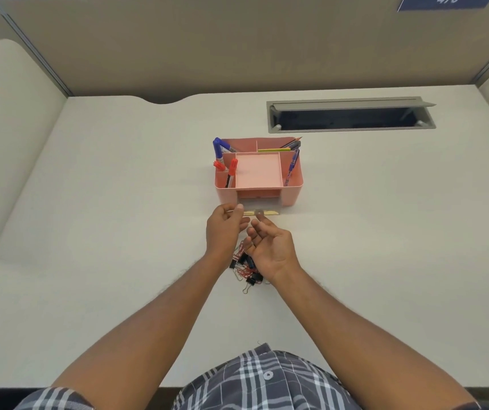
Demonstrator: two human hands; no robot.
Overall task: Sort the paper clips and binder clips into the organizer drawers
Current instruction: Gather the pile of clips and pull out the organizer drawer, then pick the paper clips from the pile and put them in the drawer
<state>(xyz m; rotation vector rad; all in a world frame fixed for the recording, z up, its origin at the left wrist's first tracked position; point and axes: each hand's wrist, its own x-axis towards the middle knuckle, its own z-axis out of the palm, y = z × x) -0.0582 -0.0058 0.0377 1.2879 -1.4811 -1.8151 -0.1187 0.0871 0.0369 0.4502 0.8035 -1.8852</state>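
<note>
Just beyond the fingers, a pink organizer stands on the tabletop.
Markers and pens fill its side and back compartments; the middle tray looks bare. The left hand curls, seemingly pinching something too small to tell; the right hand, fingers loosely spread, hovers above the clip pile.

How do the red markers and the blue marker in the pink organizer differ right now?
The red markers are a pair standing in the front left compartment; the blue marker is alone in the back left compartment. The red markers have red caps, the blue marker a blue one. The blue marker leans more sharply. All of them poke above the organizer rim, caps up.
</note>
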